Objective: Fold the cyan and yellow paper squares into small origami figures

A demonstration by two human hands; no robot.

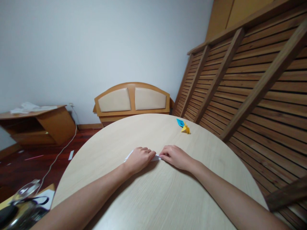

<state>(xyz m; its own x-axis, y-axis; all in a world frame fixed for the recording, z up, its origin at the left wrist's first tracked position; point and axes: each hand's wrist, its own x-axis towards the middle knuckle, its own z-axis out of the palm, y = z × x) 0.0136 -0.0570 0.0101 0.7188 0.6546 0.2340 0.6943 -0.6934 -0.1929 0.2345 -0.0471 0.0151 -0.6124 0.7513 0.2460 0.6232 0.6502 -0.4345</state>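
A folded piece of white paper (pixel 155 158) lies on the round table (pixel 148 198), mostly covered by my hands. My left hand (pixel 141 158) rests over its left part, fingers curled and pressing it down. A white edge shows past that hand on the far left side. My right hand (pixel 175 156) pinches the paper's right end between thumb and fingers. Beyond the right hand, near the table's far edge, stand a yellow folded-paper figure (pixel 185 129) and a blue folded-paper piece (pixel 180 122), close together.
A wooden slatted frame (pixel 240 95) leans along the right side. Behind the table stands a padded headboard (pixel 131 99). At left are a wooden cabinet (pixel 57 124) with white sheets on it, and a cable (pixel 62 150) on the floor. A kettle-like item (pixel 21 214) sits lower left.
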